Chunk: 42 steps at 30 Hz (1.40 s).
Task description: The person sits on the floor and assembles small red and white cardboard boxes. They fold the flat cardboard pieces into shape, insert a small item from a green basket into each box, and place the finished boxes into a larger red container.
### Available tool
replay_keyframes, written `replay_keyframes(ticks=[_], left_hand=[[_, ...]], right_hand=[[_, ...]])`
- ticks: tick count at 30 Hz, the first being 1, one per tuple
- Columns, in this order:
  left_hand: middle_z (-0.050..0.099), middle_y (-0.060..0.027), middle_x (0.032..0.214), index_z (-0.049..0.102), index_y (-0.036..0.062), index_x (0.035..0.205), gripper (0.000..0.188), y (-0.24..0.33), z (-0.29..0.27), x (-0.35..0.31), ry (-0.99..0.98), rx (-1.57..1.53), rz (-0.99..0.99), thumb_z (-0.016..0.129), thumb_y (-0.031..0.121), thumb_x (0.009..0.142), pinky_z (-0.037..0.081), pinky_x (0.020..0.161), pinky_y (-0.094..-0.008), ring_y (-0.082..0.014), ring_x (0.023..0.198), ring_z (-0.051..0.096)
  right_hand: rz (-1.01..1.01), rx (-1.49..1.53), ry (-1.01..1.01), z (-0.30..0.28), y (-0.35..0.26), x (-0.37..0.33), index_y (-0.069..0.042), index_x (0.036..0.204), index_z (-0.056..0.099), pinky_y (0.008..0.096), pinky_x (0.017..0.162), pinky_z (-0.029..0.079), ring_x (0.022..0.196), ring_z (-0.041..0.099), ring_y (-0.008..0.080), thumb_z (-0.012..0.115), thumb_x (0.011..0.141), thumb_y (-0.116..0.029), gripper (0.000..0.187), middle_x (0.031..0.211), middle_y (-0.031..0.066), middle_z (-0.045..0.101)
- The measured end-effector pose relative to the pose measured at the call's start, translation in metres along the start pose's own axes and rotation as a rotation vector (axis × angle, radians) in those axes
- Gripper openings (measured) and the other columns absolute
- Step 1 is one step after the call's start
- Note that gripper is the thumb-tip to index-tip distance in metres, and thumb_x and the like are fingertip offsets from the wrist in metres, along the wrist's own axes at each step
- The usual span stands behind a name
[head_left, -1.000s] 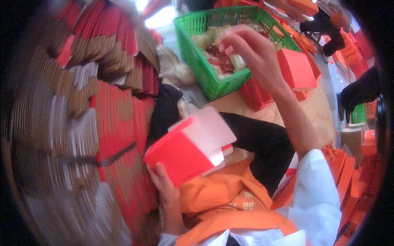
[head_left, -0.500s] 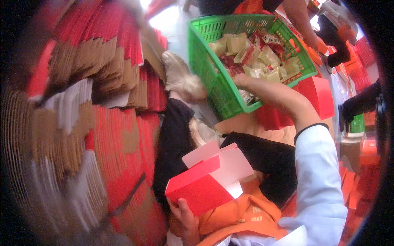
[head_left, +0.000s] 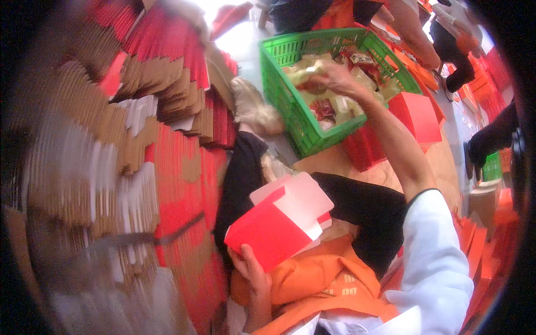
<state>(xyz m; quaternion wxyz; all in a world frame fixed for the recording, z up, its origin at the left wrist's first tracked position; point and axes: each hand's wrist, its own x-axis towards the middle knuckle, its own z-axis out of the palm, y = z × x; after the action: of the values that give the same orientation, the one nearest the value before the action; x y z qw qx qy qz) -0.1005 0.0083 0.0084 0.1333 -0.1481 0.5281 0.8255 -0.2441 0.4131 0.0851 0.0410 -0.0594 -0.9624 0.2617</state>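
Observation:
My left hand [head_left: 254, 270] grips a red cardboard box [head_left: 271, 231] from its near left side, the fingers partly hidden beneath it. The box is tilted over my lap, and its pale pink flaps [head_left: 304, 198] stand open on the far right side. Reaching forward, my right hand [head_left: 332, 79] is inside a green plastic basket [head_left: 304, 131], over small wrapped packets. Its fingers are blurred against them, so a hold on any packet cannot be made out. The packets [head_left: 340, 109] are cream-white and dark red, in clear wrapping.
Stacks of flat red and brown cardboard [head_left: 181, 184] fill the left side. Another red box [head_left: 414, 118] stands right of the basket on a tan surface [head_left: 446, 167]. My orange apron [head_left: 318, 276] covers my lap. Other people's arms [head_left: 410, 30] and orange-red boxes show at the far right.
My right hand has moved from the basket's near side farther in, to the left and away from me. The red box in my left hand has tilted slightly, its flaps higher.

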Motion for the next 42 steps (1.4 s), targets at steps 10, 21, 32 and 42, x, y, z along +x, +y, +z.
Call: replay_keyframes(ticks=[10, 21, 32, 42], left_hand=[[0.044, -0.0125, 0.121, 0.030, 0.0052, 0.126, 0.047, -0.020, 0.008, -0.012, 0.016, 0.168, 0.133, 0.046, 0.032, 0.090, 0.041, 0.087, -0.0382, -0.0241, 0.104, 0.048], [0.039, -0.0119, 0.123, 0.023, 0.0007, 0.129, 0.053, -0.018, 0.023, -0.048, -0.133, 0.244, 0.238, 0.050, 0.022, 0.089, 0.031, 0.095, -0.0332, -0.0198, 0.110, 0.040], [0.044, -0.0125, 0.119, 0.031, 0.0008, 0.125, 0.046, -0.018, 0.015, -0.043, 0.066, 0.108, 0.012, 0.040, 0.032, 0.092, 0.036, 0.091, -0.0345, -0.0208, 0.106, 0.045], [0.030, -0.0123, 0.135, 0.022, 0.0019, 0.133, 0.065, -0.056, -0.021, -0.093, -0.222, 0.201, 0.033, 0.038, 0.046, 0.089, 0.027, 0.101, -0.0382, -0.0237, 0.123, 0.033]], right_hand=[[0.011, 0.402, -0.072, -0.025, -0.091, -0.170, -0.003, 0.097, 0.053, 0.0269, 0.070, 0.045, 0.080, 0.053, 0.0078, 0.061, 0.082, -0.018, 0.023, 0.085, 0.0035, 0.059], [-0.033, 0.469, -0.132, 0.034, -0.109, -0.196, -0.001, 0.094, 0.050, 0.0343, 0.066, 0.047, 0.076, 0.061, 0.0231, 0.061, 0.081, -0.023, 0.028, 0.082, 0.0174, 0.060], [0.087, 0.537, -0.052, 0.043, -0.142, -0.256, -0.001, 0.121, 0.042, 0.0362, 0.091, 0.038, 0.108, 0.049, 0.0283, 0.052, 0.085, -0.016, 0.040, 0.112, 0.0185, 0.052], [0.010, 0.660, 0.044, 0.083, -0.150, -0.298, -0.002, 0.116, 0.052, 0.0290, 0.077, 0.047, 0.086, 0.060, 0.0251, 0.063, 0.075, -0.009, 0.043, 0.097, 0.0160, 0.060]])
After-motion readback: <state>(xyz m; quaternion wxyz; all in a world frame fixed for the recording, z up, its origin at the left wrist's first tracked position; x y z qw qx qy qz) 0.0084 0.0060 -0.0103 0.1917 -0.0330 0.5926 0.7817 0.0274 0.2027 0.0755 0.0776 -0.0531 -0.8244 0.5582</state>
